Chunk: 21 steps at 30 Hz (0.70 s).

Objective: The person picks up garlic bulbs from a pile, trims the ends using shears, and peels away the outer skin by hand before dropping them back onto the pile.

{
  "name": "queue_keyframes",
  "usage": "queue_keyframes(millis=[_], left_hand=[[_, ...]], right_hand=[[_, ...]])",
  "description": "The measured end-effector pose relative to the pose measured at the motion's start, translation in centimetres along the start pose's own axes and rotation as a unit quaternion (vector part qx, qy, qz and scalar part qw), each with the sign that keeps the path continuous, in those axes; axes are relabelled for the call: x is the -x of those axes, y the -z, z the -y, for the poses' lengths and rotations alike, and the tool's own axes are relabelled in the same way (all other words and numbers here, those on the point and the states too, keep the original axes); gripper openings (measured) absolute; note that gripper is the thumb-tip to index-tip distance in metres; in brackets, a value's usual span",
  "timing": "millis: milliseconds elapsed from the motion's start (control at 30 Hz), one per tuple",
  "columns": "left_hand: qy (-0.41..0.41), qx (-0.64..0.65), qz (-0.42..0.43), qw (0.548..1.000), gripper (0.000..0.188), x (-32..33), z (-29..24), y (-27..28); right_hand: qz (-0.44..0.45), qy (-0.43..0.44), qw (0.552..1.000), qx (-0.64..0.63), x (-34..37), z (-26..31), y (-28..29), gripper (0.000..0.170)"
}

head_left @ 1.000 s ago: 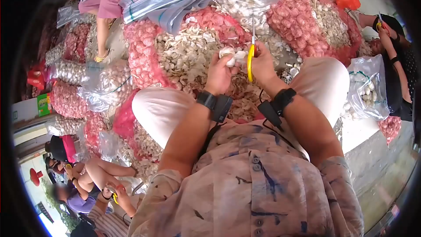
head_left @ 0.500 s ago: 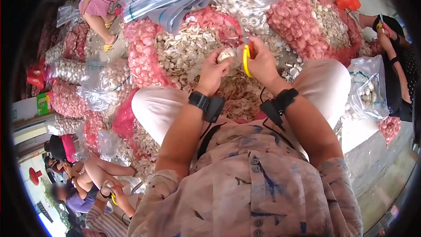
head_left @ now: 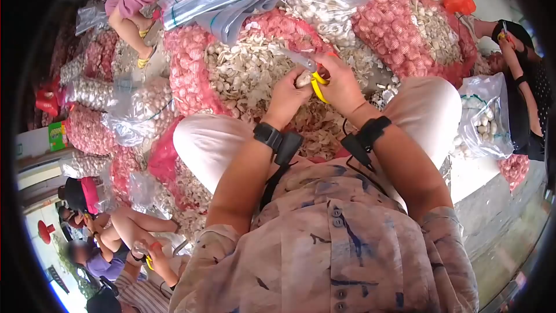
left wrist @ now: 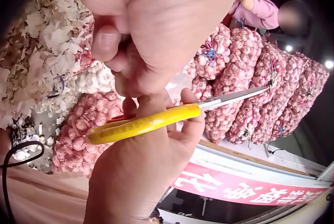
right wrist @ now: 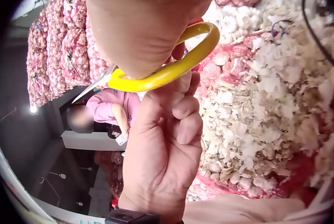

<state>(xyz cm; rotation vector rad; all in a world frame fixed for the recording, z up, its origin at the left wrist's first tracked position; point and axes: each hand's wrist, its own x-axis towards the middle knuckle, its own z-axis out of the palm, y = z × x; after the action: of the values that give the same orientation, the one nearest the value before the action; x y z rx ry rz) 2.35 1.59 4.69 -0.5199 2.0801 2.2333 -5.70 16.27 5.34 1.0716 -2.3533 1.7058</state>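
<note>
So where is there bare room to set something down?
The grey floor between the shirt's right sleeve and the small red mesh bag looks bare. It is crowded between the knees with garlic skins, and ahead with garlic-filled red mesh sacks.

Yellow scissor handles (head_left: 318, 88) — reddish-pink net sacks (head_left: 387, 26) — cream trousers (head_left: 425, 110)

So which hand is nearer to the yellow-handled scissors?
The right. The right hand has its fingers around the handle of the yellow-handled scissors; the left hand is close beside the handle, holding a garlic bulb.
</note>
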Motion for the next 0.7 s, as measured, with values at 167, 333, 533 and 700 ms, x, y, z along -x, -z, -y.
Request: queue_keyframes(millis=[167, 333, 533, 700], left_hand=[[0.013, 0.017, 0.023, 0.999, 0.044, 0.1, -0.3, -0.2], [0.006, 0.058, 0.024, 0.998, 0.049, 0.2, -0.8, -1.1], [-0.011, 0.207, 0.083, 0.975, 0.050, 1.0, -0.5, -0.6], [-0.012, 0.287, 0.044, 0.957, 0.044, 1.2, -1.5, 0.0]], right_hand=[[0.010, -0.026, 1.000, 0.006, 0.1, 0.7, 0.2, 0.043], [-0.038, -0.143, 0.989, -0.031, 0.1, 1.6, 0.0, 0.033], [-0.149, -0.268, 0.946, -0.106, -0.5, -2.3, 1.0, 0.026], [-0.119, -0.302, 0.941, -0.092, 0.2, -4.3, 1.2, 0.027]])
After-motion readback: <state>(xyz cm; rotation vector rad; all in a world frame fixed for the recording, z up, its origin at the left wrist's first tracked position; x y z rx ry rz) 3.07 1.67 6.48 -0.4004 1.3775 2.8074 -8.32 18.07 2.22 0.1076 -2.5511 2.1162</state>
